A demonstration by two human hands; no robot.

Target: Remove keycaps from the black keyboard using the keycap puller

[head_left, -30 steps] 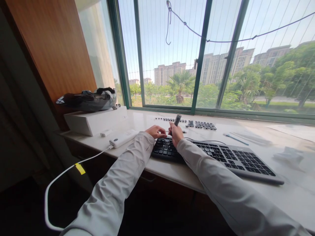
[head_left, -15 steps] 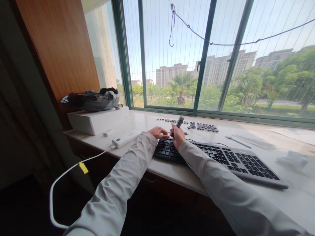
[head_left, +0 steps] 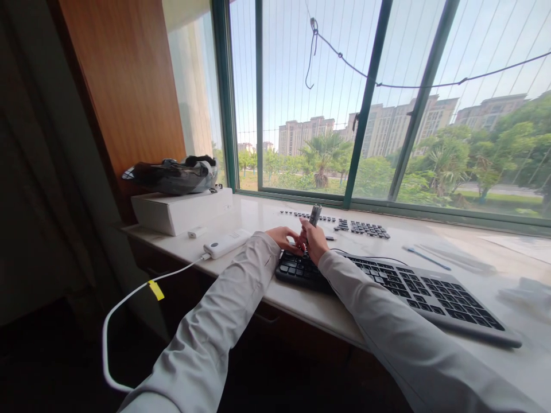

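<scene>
My right hand (head_left: pixel 315 241) is wrapped round a dark, stubby-handled tool (head_left: pixel 315 214), held upright with its top sticking out above the fist. The lower end is hidden by my fingers. Close against it on the left, my left hand (head_left: pixel 284 238) has its fingers bent together near the tool's lower end; anything between them is too small to make out. Both hands are over the left part of a black and grey keyboard (head_left: pixel 462 298). Large black keycaps show under the left hand, while the keyboard's right end looks partly bare.
Loose black keycaps (head_left: pixel 370 229) lie in rows near the window. A blue stick (head_left: pixel 428 258) and a clear plastic bag (head_left: pixel 525 295) are at right. At left stand a white power bank (head_left: pixel 226 243) with a cable, a small white block (head_left: pixel 197 232) and a white box (head_left: pixel 178 212) under a dark bag (head_left: pixel 172 174).
My left hand has closed in on the tool and moved lower over the keys. The tool is more upright. The whole view has shifted slightly.
</scene>
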